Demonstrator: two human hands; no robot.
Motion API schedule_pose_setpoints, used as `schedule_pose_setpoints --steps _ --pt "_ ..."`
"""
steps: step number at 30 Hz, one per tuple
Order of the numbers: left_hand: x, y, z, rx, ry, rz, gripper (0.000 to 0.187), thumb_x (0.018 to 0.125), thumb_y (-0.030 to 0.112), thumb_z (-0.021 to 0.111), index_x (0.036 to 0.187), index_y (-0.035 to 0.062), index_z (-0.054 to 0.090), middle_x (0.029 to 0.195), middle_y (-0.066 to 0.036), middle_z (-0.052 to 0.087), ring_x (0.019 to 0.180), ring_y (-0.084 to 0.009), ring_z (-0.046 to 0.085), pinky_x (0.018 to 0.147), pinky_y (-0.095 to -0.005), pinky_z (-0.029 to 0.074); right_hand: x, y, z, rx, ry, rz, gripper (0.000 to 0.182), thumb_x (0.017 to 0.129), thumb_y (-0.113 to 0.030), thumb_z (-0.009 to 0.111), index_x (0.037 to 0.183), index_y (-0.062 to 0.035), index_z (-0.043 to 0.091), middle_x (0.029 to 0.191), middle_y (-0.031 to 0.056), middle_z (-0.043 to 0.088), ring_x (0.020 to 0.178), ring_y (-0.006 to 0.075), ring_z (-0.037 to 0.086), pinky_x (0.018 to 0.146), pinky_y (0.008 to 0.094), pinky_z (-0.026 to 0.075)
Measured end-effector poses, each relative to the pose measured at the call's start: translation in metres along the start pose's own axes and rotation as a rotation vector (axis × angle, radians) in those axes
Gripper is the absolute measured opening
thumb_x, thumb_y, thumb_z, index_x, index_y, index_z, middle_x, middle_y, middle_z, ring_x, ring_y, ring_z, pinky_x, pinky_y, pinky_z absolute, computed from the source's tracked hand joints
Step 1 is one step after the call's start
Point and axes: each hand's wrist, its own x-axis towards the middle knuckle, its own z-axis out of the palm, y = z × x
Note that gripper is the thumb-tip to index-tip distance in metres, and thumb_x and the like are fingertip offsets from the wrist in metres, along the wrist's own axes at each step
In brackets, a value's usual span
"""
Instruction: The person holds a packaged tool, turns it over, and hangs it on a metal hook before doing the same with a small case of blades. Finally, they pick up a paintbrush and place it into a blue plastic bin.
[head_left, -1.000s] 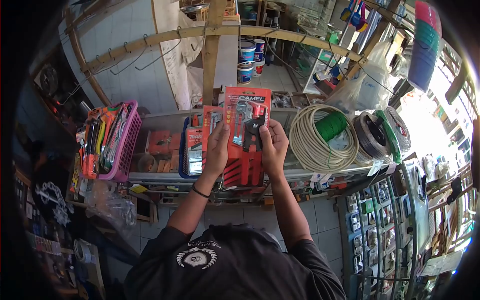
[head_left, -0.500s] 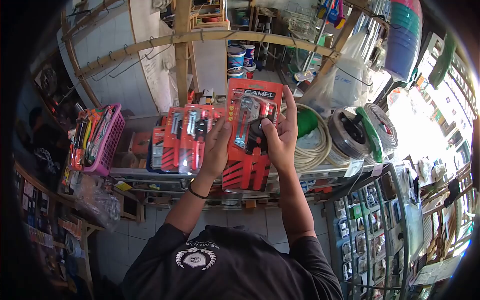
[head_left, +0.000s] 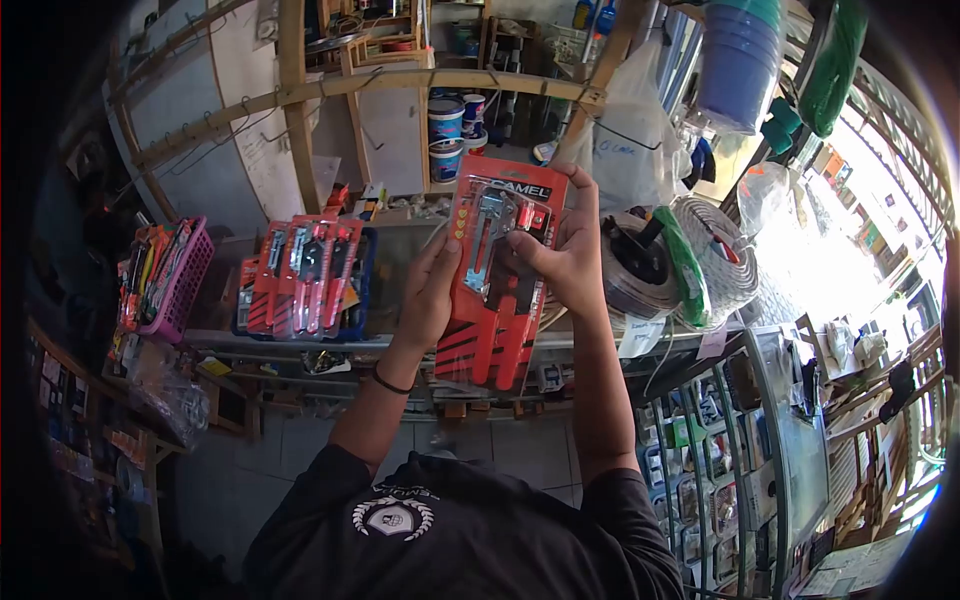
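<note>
A red blister pack (head_left: 496, 330) marked CAMEL, with a metal and red-handled tool under clear plastic, is held upright in front of me. My left hand (head_left: 430, 290) grips its left edge, the fingers partly behind the card. On the other side, my right hand (head_left: 570, 248) holds the upper right part, thumb pressed on the plastic and fingers around the edge. Further left on the counter, similar red packs (head_left: 303, 275) stand in a blue tray (head_left: 368, 290).
A pink basket (head_left: 184, 283) of packaged items sits at the counter's left. Cable coils (head_left: 640, 262) and a green-wrapped bundle (head_left: 682, 268) lie to the right. Overhead runs a wooden bar with hooks (head_left: 400, 79). Blue buckets (head_left: 735, 75) hang at the upper right.
The view has turned to the right, so the counter goods appear further left. Both hands still hold the pack. My right index finger, raised before, now curls at the pack's top edge.
</note>
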Motion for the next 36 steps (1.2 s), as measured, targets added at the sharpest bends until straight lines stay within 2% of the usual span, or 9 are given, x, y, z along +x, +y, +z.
schedule_pose_setpoints --steps 5,8,15,18,22,23,26,33,36 --pt "0.027 -0.022 0.041 -0.013 -0.046 -0.011 0.045 0.115 0.029 0.041 0.144 -0.0024 0.052 0.131 -0.009 0.066 0.116 -0.0128 0.063 0.101 -0.0287 0.049 0.002 -0.007 -0.054 -0.002 0.032 -0.006 0.085 0.086 0.001 0.08 0.147 -0.0056 0.021 0.114 0.0169 0.07 0.094 0.0168 0.071 0.08 0.0295 0.06" --pt "0.051 -0.04 0.064 -0.039 -0.089 0.004 0.043 0.115 0.028 0.041 0.143 -0.002 0.053 0.13 -0.008 0.066 0.115 -0.0122 0.063 0.101 -0.0285 0.049 0.008 -0.012 -0.086 -0.008 0.029 -0.011 0.088 0.089 -0.002 0.079 0.152 -0.0047 0.018 0.112 0.0155 0.07 0.088 0.015 0.071 0.072 0.0277 0.059" --pt "0.115 -0.08 0.114 0.003 -0.07 0.122 0.039 0.115 0.026 0.041 0.139 -0.0013 0.055 0.126 -0.007 0.067 0.112 -0.0096 0.062 0.1 -0.0276 0.048 0.035 -0.029 -0.142 -0.164 0.098 -0.072 0.094 0.099 -0.004 0.067 0.166 -0.004 0.001 0.1 0.0075 0.065 0.072 0.0085 0.059 0.06 0.0239 0.051" --pt "0.139 -0.099 0.134 -0.037 -0.085 0.115 0.038 0.115 0.027 0.043 0.134 -0.0016 0.059 0.123 -0.006 0.068 0.11 -0.0085 0.061 0.098 -0.027 0.048 0.041 -0.034 -0.168 -0.18 0.107 -0.066 0.094 0.098 -0.003 0.066 0.166 -0.0031 0.002 0.1 0.0076 0.065 0.073 0.0084 0.06 0.06 0.0241 0.051" --pt "0.163 -0.113 0.16 -0.059 -0.068 0.069 0.041 0.115 0.031 0.043 0.128 -0.0023 0.063 0.117 -0.005 0.07 0.104 -0.0078 0.063 0.094 -0.0271 0.051 0.047 -0.028 -0.203 -0.18 0.182 -0.088 0.092 0.098 -0.003 0.067 0.166 -0.0017 0.005 0.117 0.0112 0.066 0.083 0.0085 0.062 0.069 0.024 0.053" --pt "0.169 -0.115 0.165 -0.059 -0.061 0.053 0.042 0.115 0.031 0.043 0.128 -0.0022 0.063 0.116 -0.005 0.07 0.104 -0.0076 0.063 0.093 -0.0272 0.052 0.049 -0.024 -0.213 -0.22 0.196 -0.095 0.089 0.098 -0.003 0.067 0.166 0.0 0.009 0.126 0.0122 0.065 0.092 0.0086 0.063 0.076 0.0237 0.054" --pt "0.181 -0.123 0.172 -0.016 -0.046 0.006 0.043 0.115 0.033 0.042 0.127 -0.0017 0.064 0.114 -0.006 0.071 0.103 -0.0076 0.064 0.093 -0.0275 0.052 0.05 -0.026 -0.23 -0.249 0.174 -0.052 0.087 0.099 -0.003 0.067 0.166 0.0011 0.012 0.128 0.0118 0.065 0.097 0.0095 0.062 0.082 0.0241 0.053" --pt "0.189 -0.144 0.194 0.152 0.079 0.09 0.039 0.113 0.032 0.046 0.121 -0.0002 0.067 0.112 -0.005 0.071 0.102 -0.0104 0.066 0.092 -0.0295 0.051 0.055 -0.017 -0.265 -0.195 0.133 -0.039 0.084 0.1 -0.003 0.067 0.165 0.0009 0.014 0.126 0.0108 0.066 0.095 0.0082 0.062 0.082 0.0239 0.053" --pt "0.19 -0.153 0.192 0.152 0.057 0.069 0.043 0.114 0.034 0.044 0.126 -0.0019 0.065 0.115 -0.007 0.072 0.107 -0.0101 0.064 0.096 -0.0288 0.049 0.055 -0.014 -0.267 -0.151 0.129 -0.053 0.083 0.101 -0.004 0.067 0.165 0.0019 0.015 0.125 0.0107 0.066 0.094 0.0079 0.063 0.079 0.0229 0.053"
